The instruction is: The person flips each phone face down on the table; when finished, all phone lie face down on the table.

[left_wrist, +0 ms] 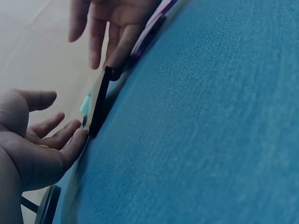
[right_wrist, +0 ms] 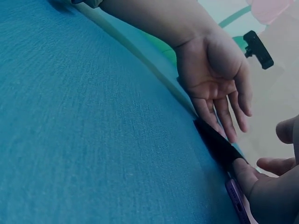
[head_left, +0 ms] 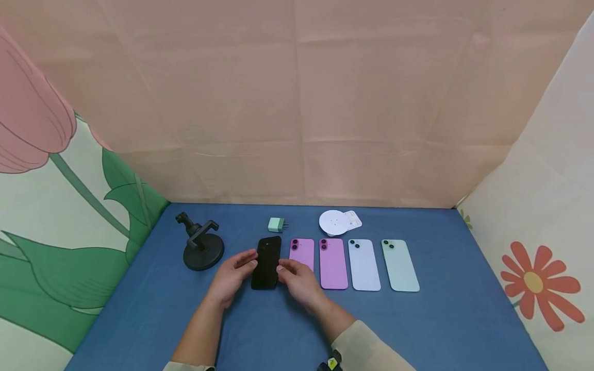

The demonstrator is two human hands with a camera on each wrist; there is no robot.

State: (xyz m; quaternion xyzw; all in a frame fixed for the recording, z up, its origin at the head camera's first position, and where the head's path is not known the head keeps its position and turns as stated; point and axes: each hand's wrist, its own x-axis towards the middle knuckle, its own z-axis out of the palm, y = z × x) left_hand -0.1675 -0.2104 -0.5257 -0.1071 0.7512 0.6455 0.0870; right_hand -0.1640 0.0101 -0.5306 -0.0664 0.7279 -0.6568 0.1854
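Observation:
A black phone (head_left: 266, 263) lies between my two hands, at the left end of a row of phones. At its left edge, my left hand (head_left: 234, 275) touches it with loosely bent fingertips, the thumb held apart in the left wrist view. The right hand (head_left: 301, 283) meets the opposite edge with its fingers extended and overlaps a pink phone (head_left: 302, 250) in the head view. In the right wrist view, the black phone (right_wrist: 218, 144) spans the gap from one hand's fingertips to the other's.
Right of the hands lie another pink phone (head_left: 333, 265), a pale lavender phone (head_left: 364, 265) and a pale green phone (head_left: 401, 265). Behind them are a small green charger (head_left: 276, 224) and a white disc (head_left: 333, 222) with a card. A black phone stand (head_left: 203, 250) stands left.

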